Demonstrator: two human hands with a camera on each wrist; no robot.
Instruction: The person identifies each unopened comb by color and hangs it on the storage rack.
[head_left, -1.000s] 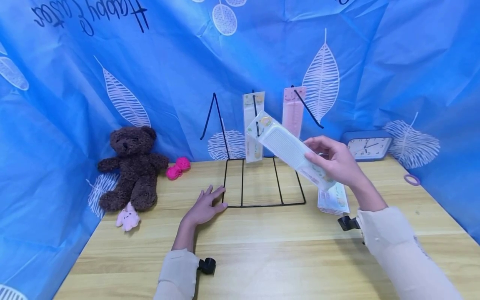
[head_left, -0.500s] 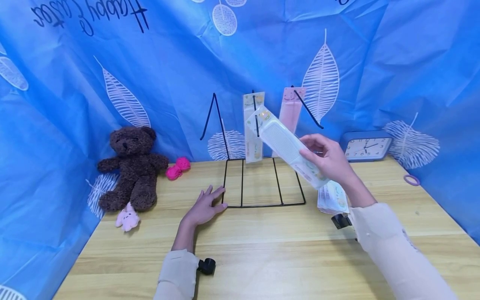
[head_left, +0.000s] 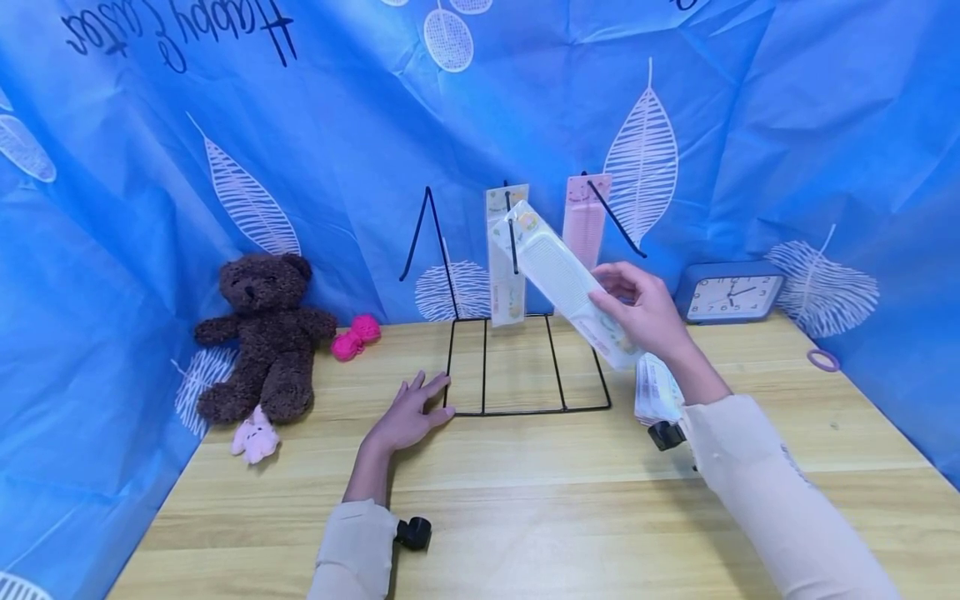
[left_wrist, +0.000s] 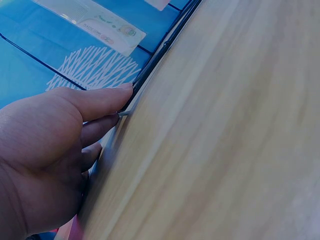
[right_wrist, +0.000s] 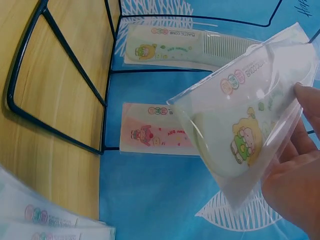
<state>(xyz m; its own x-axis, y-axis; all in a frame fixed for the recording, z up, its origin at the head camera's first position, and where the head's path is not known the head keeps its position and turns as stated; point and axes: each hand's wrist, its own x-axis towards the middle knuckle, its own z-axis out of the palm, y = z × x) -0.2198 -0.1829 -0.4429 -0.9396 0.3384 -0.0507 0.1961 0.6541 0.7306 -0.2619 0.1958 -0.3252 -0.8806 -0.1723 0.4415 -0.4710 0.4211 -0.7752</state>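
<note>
My right hand (head_left: 637,304) pinches the lower end of a packaged pale comb (head_left: 566,287), tilted up to the left. A middle hook's tip shows in front of the package's upper end. Behind it, another pale packaged comb (right_wrist: 165,47) hangs on the black wire rack (head_left: 525,412). One pink packaged comb (head_left: 585,218) hangs from the right hook, while the left hook (head_left: 430,218) is bare. With fingers spread, my left hand (head_left: 405,417) rests at the rack base's front left corner; the thumb touches the wire in the left wrist view.
A stack of packaged combs (head_left: 656,390) lies right of the rack, partly behind the right wrist. Further right are a blue clock (head_left: 731,292) and a purple ring (head_left: 823,360). On the left sit a brown teddy bear (head_left: 270,333), a pink bow (head_left: 356,337) and a small pink plush (head_left: 257,435).
My right hand has moved left and slightly up with the comb, and the package's top has slid further back along the hook. The pink comb has swung a little. My left hand stays put.
</note>
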